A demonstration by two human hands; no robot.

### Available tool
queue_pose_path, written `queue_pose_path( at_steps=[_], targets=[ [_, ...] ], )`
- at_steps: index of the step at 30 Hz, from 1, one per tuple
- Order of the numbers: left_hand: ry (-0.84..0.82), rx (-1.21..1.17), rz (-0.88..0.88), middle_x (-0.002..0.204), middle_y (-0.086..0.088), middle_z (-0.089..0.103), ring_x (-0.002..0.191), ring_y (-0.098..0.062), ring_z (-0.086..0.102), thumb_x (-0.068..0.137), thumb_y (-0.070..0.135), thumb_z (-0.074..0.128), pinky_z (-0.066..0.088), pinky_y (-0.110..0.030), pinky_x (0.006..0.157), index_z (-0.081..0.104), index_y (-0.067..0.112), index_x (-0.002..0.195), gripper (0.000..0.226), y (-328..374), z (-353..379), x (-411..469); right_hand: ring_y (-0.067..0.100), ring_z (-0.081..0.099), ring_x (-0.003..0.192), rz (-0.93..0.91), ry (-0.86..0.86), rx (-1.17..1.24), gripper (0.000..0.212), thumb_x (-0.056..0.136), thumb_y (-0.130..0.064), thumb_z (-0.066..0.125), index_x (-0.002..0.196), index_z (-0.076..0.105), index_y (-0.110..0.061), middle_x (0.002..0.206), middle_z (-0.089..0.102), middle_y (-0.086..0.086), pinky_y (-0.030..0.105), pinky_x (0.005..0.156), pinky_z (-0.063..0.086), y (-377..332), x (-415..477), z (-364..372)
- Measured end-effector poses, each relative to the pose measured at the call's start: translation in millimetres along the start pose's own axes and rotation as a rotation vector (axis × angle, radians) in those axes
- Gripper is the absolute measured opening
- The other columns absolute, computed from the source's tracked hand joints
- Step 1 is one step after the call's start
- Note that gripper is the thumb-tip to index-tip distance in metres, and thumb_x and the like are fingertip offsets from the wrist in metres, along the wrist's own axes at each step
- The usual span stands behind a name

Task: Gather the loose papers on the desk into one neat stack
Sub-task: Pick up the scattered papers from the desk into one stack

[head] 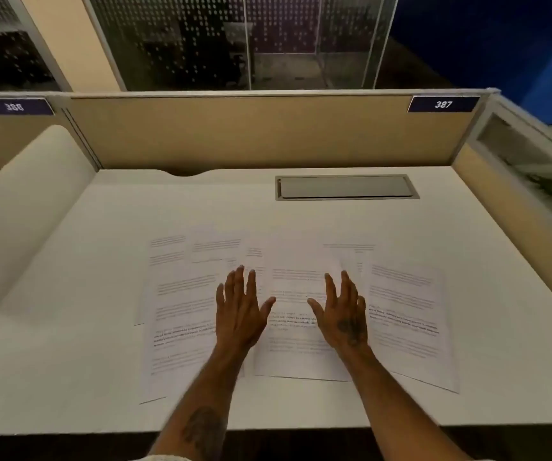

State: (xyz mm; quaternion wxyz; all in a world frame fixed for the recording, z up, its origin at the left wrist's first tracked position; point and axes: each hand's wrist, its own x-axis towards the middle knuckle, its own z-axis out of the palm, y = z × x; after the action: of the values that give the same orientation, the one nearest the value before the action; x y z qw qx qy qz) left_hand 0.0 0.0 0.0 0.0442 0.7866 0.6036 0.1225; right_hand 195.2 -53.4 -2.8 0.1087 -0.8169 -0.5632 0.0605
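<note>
While the papers point(296, 314) lie fanned in overlapping sheets across the middle of the worktop point(500, 377), we have our left hand point(239, 311) and right hand point(342, 314) flat over the centre sheets, fingers point(241, 277) spread wide and holding nothing. Gathering looks barely begun. Next, we judge, the outer sheets need sweeping inward from both sides, then squaring at the edges.

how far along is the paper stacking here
Nothing looks stacked yet: the papers lie fanned across the desk, overlapping only at their edges. In hand: the left hand and right hand are spread open over the middle sheets, gripping nothing. Left: pulling the outer sheets inward and squaring everything into one pile.
</note>
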Motion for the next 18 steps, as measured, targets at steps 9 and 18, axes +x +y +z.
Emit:
queue_pose_path(
  at_steps=[9,18],
  targets=[
    [-0.216,-0.118,-0.206,0.141,-0.009,0.05,0.126,-0.029,0.048,0.093,0.058,0.049,0.043,-0.044,0.1,0.047,0.012,0.14,0.065,17,21,-7,0.029,0.03,0.142,0.196,-0.238,0.057,0.071,0.096,-0.057,0.039,0.153,0.023,-0.017,0.158,0.024,0.011,0.043,0.114,0.033,26,-7,12],
    [-0.317,-0.282,-0.428,0.138,-0.011,0.052,0.125,-0.029,0.051,0.09,0.047,0.061,0.044,-0.045,0.101,0.044,0.01,0.141,0.065,26,33,-5,0.026,0.045,0.125,0.374,-0.218,0.303,0.071,0.088,-0.035,0.069,0.146,0.034,-0.011,0.139,0.041,0.012,0.035,0.096,0.051,23,-3,24]
  ],
)
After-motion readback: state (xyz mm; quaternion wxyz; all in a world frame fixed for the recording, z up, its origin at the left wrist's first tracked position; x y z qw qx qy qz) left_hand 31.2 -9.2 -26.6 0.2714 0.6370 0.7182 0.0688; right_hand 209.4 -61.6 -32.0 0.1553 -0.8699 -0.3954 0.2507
